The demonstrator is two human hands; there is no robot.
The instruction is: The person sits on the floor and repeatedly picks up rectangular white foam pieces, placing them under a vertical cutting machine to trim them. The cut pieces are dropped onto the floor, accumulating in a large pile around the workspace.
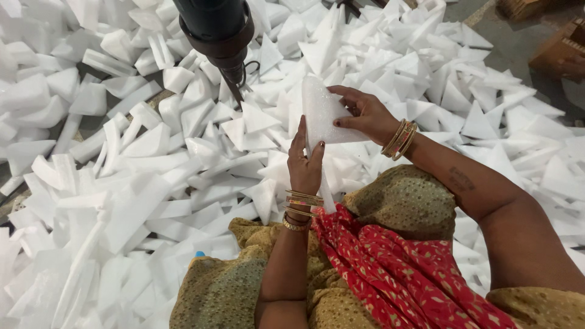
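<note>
A white foam piece [320,116] is held upright above the lap, pinched along its right edge by the right hand [364,113]. Its left edge is pressed by the flattened left hand [304,163], amid heaped foam offcuts [152,170], below a black tool [219,30].

The black tool [218,33] is cut off by the top edge, brown crates [557,52] (blurred) run off the upper right corner, and the foam piece [322,113] hides the left hand's [304,164] palm.
</note>
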